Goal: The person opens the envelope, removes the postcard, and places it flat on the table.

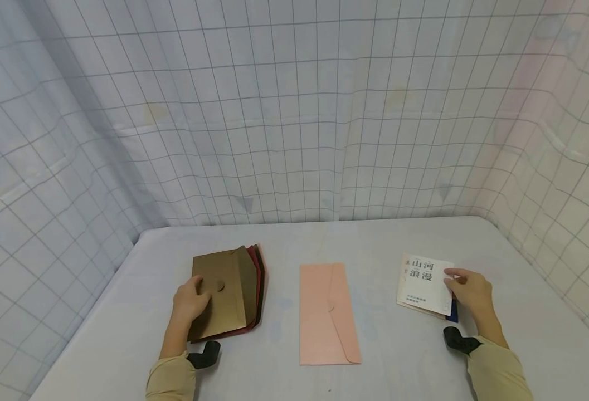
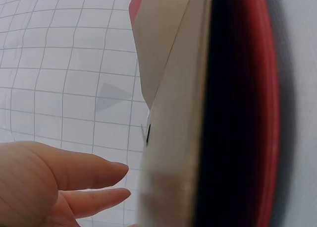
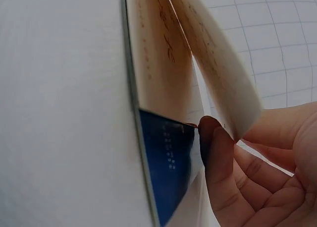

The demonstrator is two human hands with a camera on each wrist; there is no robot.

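My left hand (image 1: 190, 299) is at the left side of a gold envelope (image 1: 219, 312), the top one of a stack. In the left wrist view its thumb and a finger (image 2: 94, 203) point at the envelope with a gap between them. My right hand (image 1: 472, 292) pinches the right edge of a white card (image 1: 429, 295) printed with large dark characters. The right wrist view shows this card lifted at an angle off a cream card (image 3: 163, 83) with handwriting-like marks and a blue card (image 3: 166, 162) beneath.
A pink envelope (image 1: 319, 317) lies flap side up on the white table (image 1: 374, 351), between the two stacks. Red, dark and pink envelope edges (image 1: 259, 278) stick out under the gold one. A white grid-patterned curtain (image 1: 294, 139) hangs round the back and sides.
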